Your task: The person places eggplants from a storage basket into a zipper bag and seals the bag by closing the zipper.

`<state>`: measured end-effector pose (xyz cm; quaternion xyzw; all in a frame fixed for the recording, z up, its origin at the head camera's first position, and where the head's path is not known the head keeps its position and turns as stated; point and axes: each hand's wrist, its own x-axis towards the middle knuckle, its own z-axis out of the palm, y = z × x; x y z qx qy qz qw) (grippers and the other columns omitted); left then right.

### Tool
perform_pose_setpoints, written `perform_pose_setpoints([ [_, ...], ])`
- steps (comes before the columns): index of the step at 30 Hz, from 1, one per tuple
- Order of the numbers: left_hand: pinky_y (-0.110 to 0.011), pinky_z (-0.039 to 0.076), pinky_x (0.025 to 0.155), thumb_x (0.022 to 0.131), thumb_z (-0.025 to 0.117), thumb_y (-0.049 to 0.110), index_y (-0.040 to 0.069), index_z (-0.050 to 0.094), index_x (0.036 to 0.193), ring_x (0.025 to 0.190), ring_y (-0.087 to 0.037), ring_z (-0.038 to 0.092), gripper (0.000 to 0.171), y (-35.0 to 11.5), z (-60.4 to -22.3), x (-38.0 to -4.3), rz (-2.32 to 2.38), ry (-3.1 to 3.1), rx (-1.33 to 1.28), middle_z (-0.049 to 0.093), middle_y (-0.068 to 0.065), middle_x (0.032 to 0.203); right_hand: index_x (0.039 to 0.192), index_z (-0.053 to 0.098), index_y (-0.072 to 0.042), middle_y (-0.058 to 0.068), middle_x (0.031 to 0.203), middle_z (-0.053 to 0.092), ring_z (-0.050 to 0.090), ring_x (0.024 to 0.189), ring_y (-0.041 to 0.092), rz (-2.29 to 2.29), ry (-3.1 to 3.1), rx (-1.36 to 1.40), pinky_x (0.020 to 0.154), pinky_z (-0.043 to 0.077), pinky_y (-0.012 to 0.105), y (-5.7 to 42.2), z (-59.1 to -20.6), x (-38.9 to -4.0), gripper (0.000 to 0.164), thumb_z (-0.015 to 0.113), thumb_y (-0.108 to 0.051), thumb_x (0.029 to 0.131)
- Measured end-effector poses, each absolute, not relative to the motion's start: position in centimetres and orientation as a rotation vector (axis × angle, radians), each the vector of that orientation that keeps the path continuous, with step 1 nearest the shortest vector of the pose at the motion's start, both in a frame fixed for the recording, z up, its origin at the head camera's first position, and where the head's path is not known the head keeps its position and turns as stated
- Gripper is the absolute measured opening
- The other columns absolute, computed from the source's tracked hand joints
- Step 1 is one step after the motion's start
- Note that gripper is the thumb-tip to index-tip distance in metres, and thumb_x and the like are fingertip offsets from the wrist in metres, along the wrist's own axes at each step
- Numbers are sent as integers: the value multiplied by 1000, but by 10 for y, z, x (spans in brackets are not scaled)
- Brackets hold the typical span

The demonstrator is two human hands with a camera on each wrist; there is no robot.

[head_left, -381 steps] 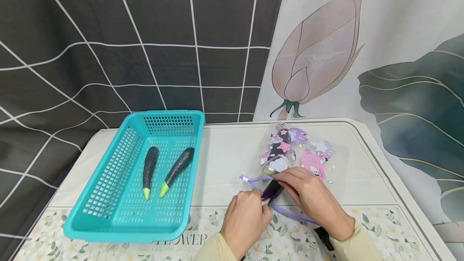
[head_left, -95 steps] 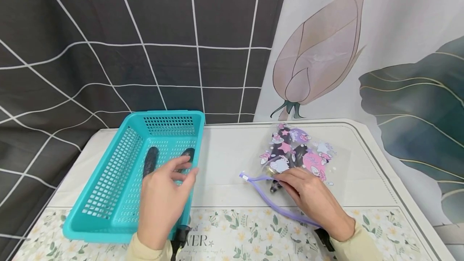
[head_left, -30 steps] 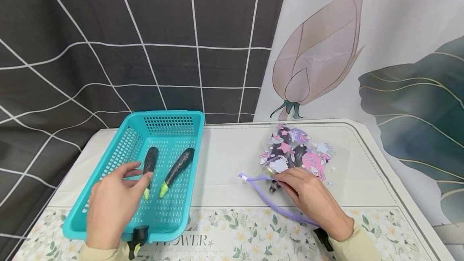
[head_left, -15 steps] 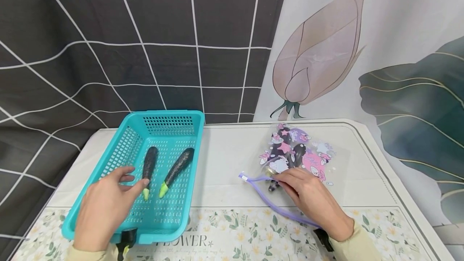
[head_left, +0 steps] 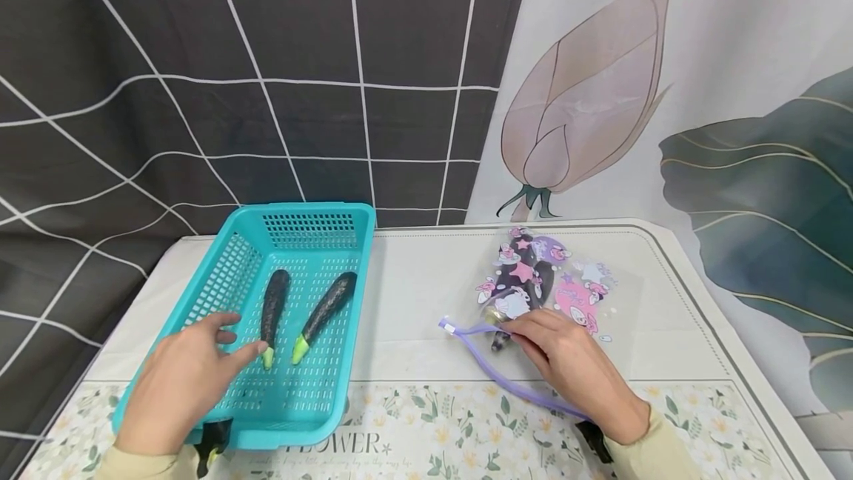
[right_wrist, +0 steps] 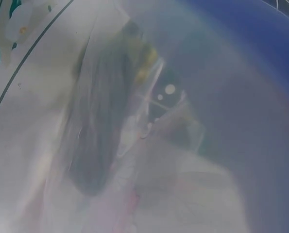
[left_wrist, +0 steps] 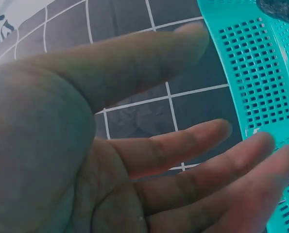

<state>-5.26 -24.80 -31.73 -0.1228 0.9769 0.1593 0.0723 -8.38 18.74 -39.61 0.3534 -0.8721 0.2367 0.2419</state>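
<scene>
My left hand (head_left: 183, 372) hovers over the near left part of the turquoise basket (head_left: 363, 302), fingers spread and holding nothing. Just right of its thumb lies a long dark vegetable (head_left: 274, 306) with a light green end; a second dark vegetable (head_left: 326, 313) slants beside it. In the left wrist view, the left hand's fingers (left_wrist: 193, 145) overlap the basket wall. On the right, my right hand (head_left: 576, 361) pinches the mouth of a clear zip bag (head_left: 578, 302) with pink and purple cartoon prints. Inside the bag show long dark shapes, one visible as a dark vegetable (right_wrist: 98, 121) through the blurred plastic.
The bag's purple zip strip (head_left: 496, 376) loops across the table (head_left: 420, 295) between basket and right hand. Along the table's near part runs a floral printed band (head_left: 433, 421). A dark grid-patterned cloth (head_left: 300, 121) and a pale flower-print curtain (head_left: 600, 95) stand behind.
At 12.7 s ago both hands were at the bag with a purple eggplant. The left hand has since gone to the basket and slid left across it. Dark shapes in the bag have shifted slightly left.
</scene>
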Motion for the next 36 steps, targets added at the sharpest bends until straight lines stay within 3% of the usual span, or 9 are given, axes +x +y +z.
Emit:
perform_pose_setpoints([
  [12,-56,52,70,85,78,41,-15,53,130,96,-49,62,75,-259,-319,-59,361,2854,-277,71,-25,101,103,75,-12,-6,97,70,66,86,11,657,-2373,977,74,54,30,186,-396,-84,31,79,4,77],
  [18,-56,52,70,85,79,41,-15,53,130,95,-47,64,76,-264,-319,-62,315,2857,-204,69,-28,103,103,75,-12,-6,97,70,66,86,10,649,-2376,970,73,54,30,186,-396,-84,31,79,4,76],
  [22,-53,52,67,85,79,38,-16,53,129,79,-34,65,75,-264,-318,-64,282,2837,-181,69,-15,78,103,75,-12,-5,97,70,66,86,10,645,-2386,967,74,54,30,186,-396,-83,32,79,4,76],
  [25,-55,52,69,84,80,37,-17,53,129,77,-33,65,75,-264,-317,-66,249,2822,-174,62,-5,62,103,75,-12,-5,97,70,66,87,11,646,-2390,966,74,54,30,186,-396,-84,31,79,4,77],
  [27,-58,52,71,83,81,37,-17,53,128,83,-40,65,76,-263,-317,-68,227,2811,-178,65,-11,68,103,75,-12,-6,97,70,66,87,11,646,-2393,964,74,54,30,186,-396,-84,30,79,4,77],
  [29,-61,51,74,81,82,38,-17,55,126,95,-50,63,76,-264,-317,-70,202,2807,-169,70,-21,84,102,75,-12,-6,97,70,65,87,10,643,-2395,961,75,54,29,186,-395,-84,29,79,4,78],
  [32,-62,51,75,79,84,38,-17,57,124,102,-54,60,76,-265,-318,-72,182,2794,-160,68,-31,106,102,75,-12,-6,96,69,65,87,10,639,-2396,959,75,54,28,186,-395,-83,28,78,3,78],
  [36,-63,51,76,79,84,38,-17,57,123,102,-53,60,76,-267,-320,-75,160,2771,-153,66,-33,109,101,76,-12,-6,96,70,65,86,10,639,-2391,962,75,54,29,186,-396,-83,28,79,3,77],
])
